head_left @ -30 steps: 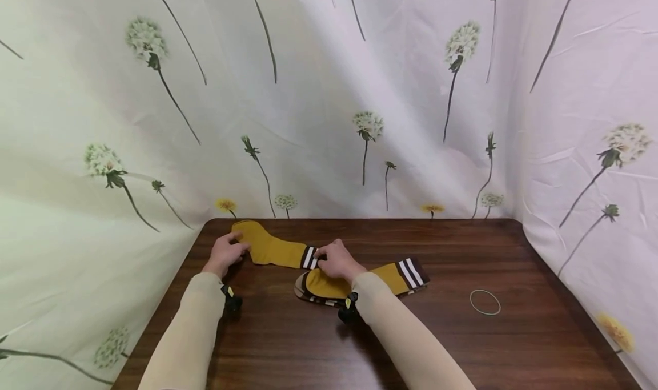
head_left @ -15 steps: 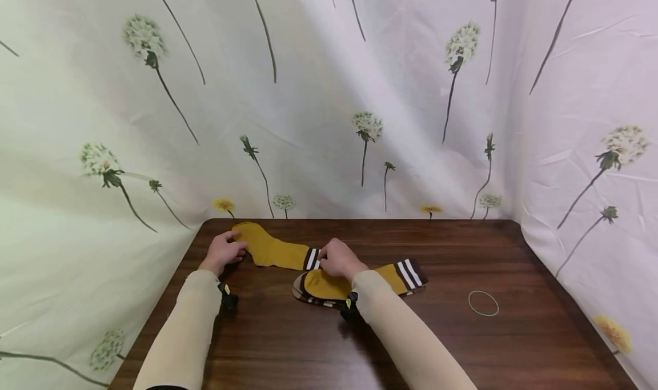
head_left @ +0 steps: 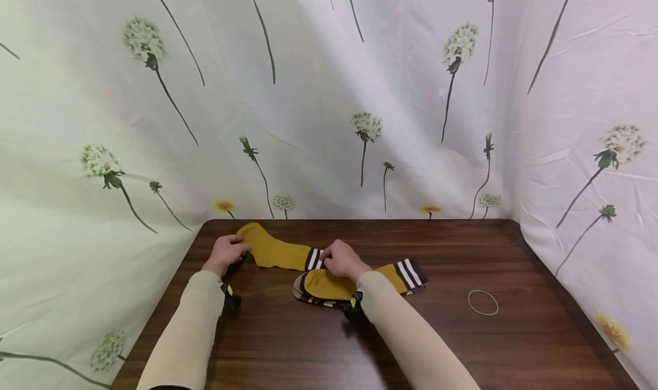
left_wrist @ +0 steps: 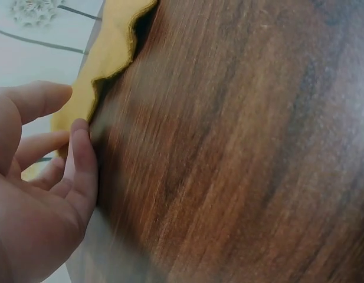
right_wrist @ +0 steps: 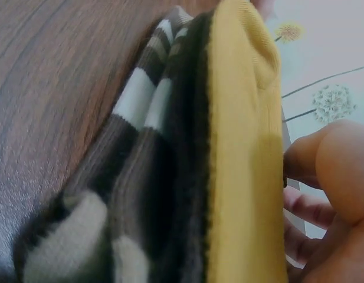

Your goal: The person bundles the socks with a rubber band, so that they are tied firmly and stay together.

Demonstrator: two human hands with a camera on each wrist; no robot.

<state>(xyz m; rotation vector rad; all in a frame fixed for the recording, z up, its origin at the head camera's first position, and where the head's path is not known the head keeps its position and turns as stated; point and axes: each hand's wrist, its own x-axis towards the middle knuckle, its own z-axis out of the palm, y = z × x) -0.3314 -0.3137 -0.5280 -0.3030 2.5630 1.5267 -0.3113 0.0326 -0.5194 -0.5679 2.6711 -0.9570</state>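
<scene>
A yellow sock (head_left: 281, 254) with a dark, white-striped cuff lies flat at the back left of the table. My left hand (head_left: 227, 254) is at its toe end, fingers loosely bent and fingertips right at the fabric; in the left wrist view, the thumb and fingers (left_wrist: 81, 153) stand apart beside the yellow cloth. With my right hand (head_left: 343, 260) I pinch the cuff end, which the hand partly hides. Just below that hand lies a stack of socks (head_left: 329, 286), yellow on top, with brown, white and tan patterned ones (right_wrist: 137, 97) beneath.
A thin pale green elastic band (head_left: 483, 302) lies on the right of the dark wooden table (head_left: 288, 344). White cloth printed with dandelions (head_left: 319, 121) hangs behind and at both sides of the table.
The single yellow sock has shifted slightly to the right, its cuff moving with my right hand. My left hand stays by the toe end. The stack has hardly moved.
</scene>
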